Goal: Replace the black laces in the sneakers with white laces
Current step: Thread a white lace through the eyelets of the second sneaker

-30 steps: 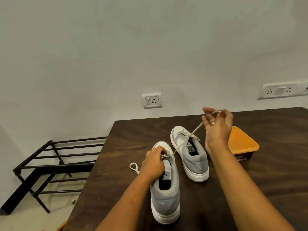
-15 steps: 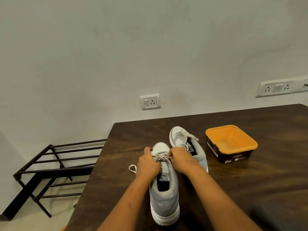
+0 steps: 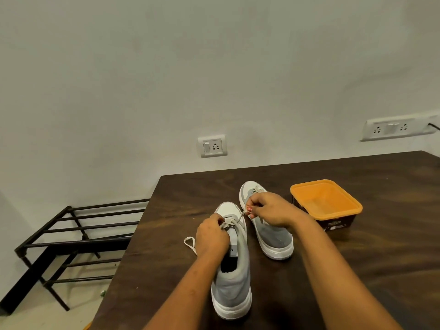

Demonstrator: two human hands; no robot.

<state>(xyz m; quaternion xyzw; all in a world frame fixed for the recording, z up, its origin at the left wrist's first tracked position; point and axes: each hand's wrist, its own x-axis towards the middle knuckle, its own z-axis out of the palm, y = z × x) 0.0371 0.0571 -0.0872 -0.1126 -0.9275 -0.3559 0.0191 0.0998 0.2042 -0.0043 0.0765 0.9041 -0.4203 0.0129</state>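
Pinching flat white lace (image 3: 241,216), right hand (image 3: 269,208), grey suede sneaker (image 3: 232,277), dark woodgrain table (image 3: 381,258)

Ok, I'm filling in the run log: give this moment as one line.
step: lacing near sneaker | left hand: on lace at eyelets | right hand: pinching white lace end | far sneaker: laced | orange tub: untouched
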